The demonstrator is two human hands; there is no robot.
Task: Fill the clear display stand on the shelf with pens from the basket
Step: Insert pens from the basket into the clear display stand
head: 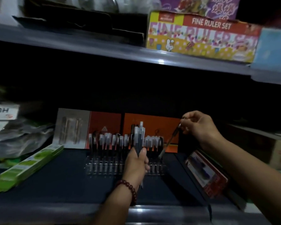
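The clear display stand (pixel 104 166) sits mid-shelf on a dark surface, with a row of capped pens (pixel 107 140) standing in its slots. My left hand (pixel 136 164) is in front of the stand, shut on a bundle of pens (pixel 139 135) held upright. My right hand (pixel 199 125) is up and to the right of the stand, pinching the top end of a single pen (pixel 169 142). That pen slants down-left, with its lower end at the stand's right end. The basket is not in view.
An orange and grey backing card (pixel 107 122) stands behind the stand. Green flat boxes (pixel 29 166) lie at left, a red packet (pixel 206 172) leans at right. The upper shelf (pixel 104 46) overhangs, carrying a ruler set box (pixel 201 36). Shelf front edge (pixel 71 211) runs below.
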